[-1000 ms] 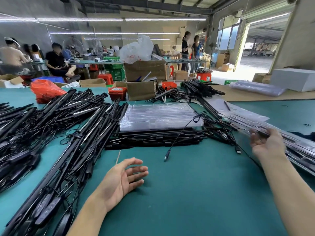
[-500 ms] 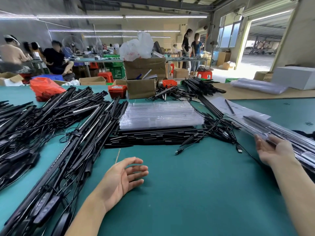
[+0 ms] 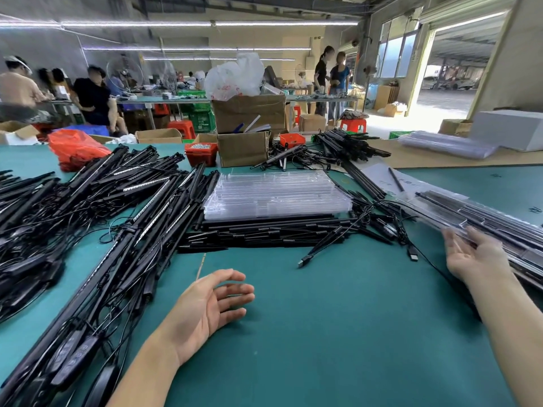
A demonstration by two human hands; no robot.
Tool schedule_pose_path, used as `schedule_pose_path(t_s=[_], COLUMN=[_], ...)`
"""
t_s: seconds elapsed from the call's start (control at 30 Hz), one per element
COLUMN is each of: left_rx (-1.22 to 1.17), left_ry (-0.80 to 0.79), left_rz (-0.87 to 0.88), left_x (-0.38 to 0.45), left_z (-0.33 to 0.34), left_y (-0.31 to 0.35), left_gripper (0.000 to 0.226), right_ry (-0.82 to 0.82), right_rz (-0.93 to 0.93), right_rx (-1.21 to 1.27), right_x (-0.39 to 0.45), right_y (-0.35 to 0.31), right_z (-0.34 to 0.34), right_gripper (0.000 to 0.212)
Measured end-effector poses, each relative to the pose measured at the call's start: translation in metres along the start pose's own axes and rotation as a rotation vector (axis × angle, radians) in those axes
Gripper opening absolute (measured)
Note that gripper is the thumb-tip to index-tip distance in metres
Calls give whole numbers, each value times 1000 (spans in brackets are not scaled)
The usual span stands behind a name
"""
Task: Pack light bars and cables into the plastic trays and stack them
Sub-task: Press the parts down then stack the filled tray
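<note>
Resting palm-up on the green table (image 3: pixel 338 333) at about 7 o'clock, the left hand (image 3: pixel 205 309) lies idle with its fingers loosely spread and nothing in it. At 3 o'clock the right hand (image 3: pixel 476 257) has its palm turned inward and its fingers nearly straight against the near edge of a filled tray (image 3: pixel 484 218): a long, clear plastic tray with black light bars lying lengthwise in its channels, running away toward 2 o'clock. A black cable (image 3: pixel 323 248) with a plug at its end lies loose on the table between the hands, at about 1 o'clock of the left hand.

From 8 to 10 o'clock a large heap of light bars (image 3: pixel 123 230), slim black rods tangled with thin black leads, covers the table. At 12 o'clock a stack of empty trays (image 3: pixel 273 195), transparent and ribbed, sits on a bed of more black bars. Beyond it stand cardboard boxes (image 3: pixel 244 136) and a small red bin (image 3: pixel 201 154), with people at benches farther back.

Compared with half a second ago, the left hand lies in the same place, while the right hand sits a little farther along the filled tray, fingers straighter. The loose cable is nearer the middle of the table.
</note>
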State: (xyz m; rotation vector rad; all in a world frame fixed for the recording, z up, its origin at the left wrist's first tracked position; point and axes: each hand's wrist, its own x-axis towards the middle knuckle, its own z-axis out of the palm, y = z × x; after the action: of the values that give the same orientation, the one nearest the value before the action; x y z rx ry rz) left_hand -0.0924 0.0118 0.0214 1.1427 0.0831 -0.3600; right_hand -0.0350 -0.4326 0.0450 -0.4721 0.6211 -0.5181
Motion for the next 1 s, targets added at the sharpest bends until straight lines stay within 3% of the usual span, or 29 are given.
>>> schedule_pose_path(t_s=[0.1, 0.17, 0.23, 0.33, 0.4, 0.47, 0.53, 0.6, 0.67, 0.8, 1.0], left_rx=[27, 35, 30, 18, 10, 5, 6, 9, 18, 29, 41], left_ry=[5, 9, 12, 18, 20, 22, 19, 16, 18, 23, 27], left_rz=[8, 9, 10, 10, 8, 7, 9, 9, 10, 14, 12], left_x=[0, -1, -1, -2, -2, -2, -2, -2, -3, -3, -2], left_z=[1, 2, 2, 3, 3, 3, 4, 4, 5, 5, 2], left_y=[0, 0, 0, 0, 1, 1, 1, 1, 1, 1, -1], left_gripper=[43, 42, 40, 38, 37, 37, 36, 35, 35, 35, 37], right_ry=[-45, -108, -346, -836, -962, -953, -961, -921, -765, -378, 16], right_rz=[21, -133, -404, -617, -725, -789, -819, -810, -793, -726, -381], right_rx=[-373, -721, -1041, -1466, -1802, -1940, -1860, -1612, -1303, -785, -191], right_x=[-16, -29, -46, -69, -76, -78, -75, -70, -64, -43, -16], right_y=[27, 57, 89, 129, 147, 156, 158, 154, 146, 117, 84], right_z=[6, 11, 18, 27, 32, 34, 31, 27, 25, 23, 15], right_gripper=[22, 23, 19, 30, 26, 10, 7, 3, 15, 11, 22])
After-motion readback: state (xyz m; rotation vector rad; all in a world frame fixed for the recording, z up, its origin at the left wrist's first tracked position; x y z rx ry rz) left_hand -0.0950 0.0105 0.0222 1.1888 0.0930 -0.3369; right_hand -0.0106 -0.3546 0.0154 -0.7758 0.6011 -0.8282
